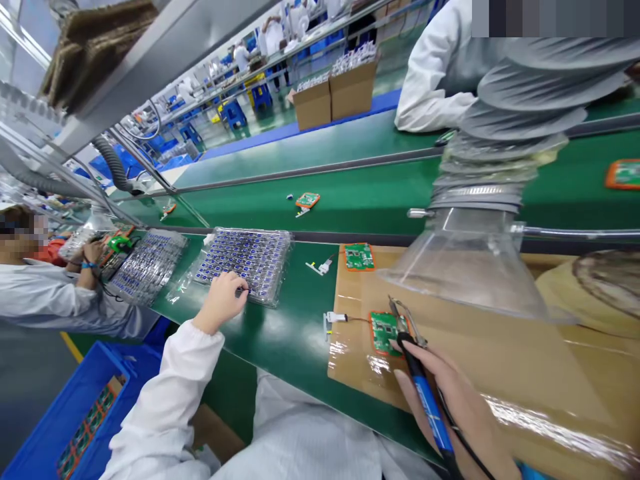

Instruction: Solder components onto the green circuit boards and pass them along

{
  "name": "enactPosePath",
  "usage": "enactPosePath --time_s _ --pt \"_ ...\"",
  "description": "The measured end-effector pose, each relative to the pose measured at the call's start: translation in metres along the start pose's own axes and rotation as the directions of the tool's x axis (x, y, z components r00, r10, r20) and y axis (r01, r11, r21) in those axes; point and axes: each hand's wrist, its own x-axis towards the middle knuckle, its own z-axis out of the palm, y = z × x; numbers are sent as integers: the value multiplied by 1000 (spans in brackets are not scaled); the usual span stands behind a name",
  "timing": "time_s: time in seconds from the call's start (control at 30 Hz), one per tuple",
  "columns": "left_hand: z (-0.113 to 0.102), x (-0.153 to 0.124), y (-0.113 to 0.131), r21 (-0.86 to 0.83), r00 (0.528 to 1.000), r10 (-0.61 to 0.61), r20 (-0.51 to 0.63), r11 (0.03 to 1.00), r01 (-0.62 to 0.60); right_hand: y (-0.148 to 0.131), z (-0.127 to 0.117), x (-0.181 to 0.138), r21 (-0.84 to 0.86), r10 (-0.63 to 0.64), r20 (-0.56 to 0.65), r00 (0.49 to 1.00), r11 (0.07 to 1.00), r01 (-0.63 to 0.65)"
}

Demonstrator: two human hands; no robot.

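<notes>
The right hand (450,407) has its fingers closed around the soldering iron (423,380), with the tip over the circuit board (384,331) on the table (280,333). The left hand (223,301) curls its fingers on the parts tray (250,257); whether they pinch something, I cannot tell. With nothing holding the board, the hot tip may slip and burn it.

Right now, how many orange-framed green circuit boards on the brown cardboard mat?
2: near board under blue soldering iron; far board at the mat's left corner. Clear hood may hide more.

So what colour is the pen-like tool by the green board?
The soldering iron is blue with a black front, seen in the head view.
</notes>
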Motion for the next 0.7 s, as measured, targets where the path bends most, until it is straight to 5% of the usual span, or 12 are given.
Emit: enactPosePath --time_s 0.3,0.43,0.6,0.7 --pt "1 4 -18 -35 996 -18 92 999 21 -12 -8 6 -14 60 -30 998 998 -60" --pt "-8 9 -24 -84 990 71 122 995 -61 -12 -10 6 -18 88 -33 996 996 -89" --pt "-18 -7 9 -137 963 219 -157 961 -241 -8 -12 1 -32 104 -58 993 994 -106" --pt "-2 -18 61 -460 924 186 -333 823 -332 -8 -15 0 42 128 -32 991 991 -127"
